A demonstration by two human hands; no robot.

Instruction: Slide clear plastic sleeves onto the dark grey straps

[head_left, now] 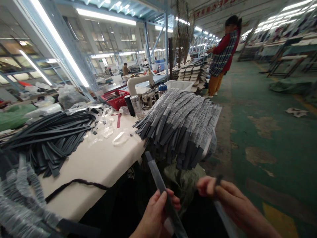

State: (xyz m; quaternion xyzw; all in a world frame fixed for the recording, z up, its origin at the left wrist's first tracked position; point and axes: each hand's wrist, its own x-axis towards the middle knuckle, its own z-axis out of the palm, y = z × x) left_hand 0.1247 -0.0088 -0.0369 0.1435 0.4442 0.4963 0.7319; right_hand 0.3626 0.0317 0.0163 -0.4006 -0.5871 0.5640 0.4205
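Left hand (156, 206) and right hand (226, 191) closed on flat strip material (156, 173) — grey, dark-tipped

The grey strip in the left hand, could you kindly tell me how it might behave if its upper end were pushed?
The grey strip would probably resist slightly, since its upper part stands straight beyond the left hand's fingers. Narrow and flat, it is likely light and unlikely to roll.

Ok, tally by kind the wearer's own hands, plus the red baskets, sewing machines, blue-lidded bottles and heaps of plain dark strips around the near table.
Hands: 2, left and right
Red basket: 1
Sewing machine: 1
Blue-lidded bottle: 1
Heap of plain dark strips: 1
Total: 6
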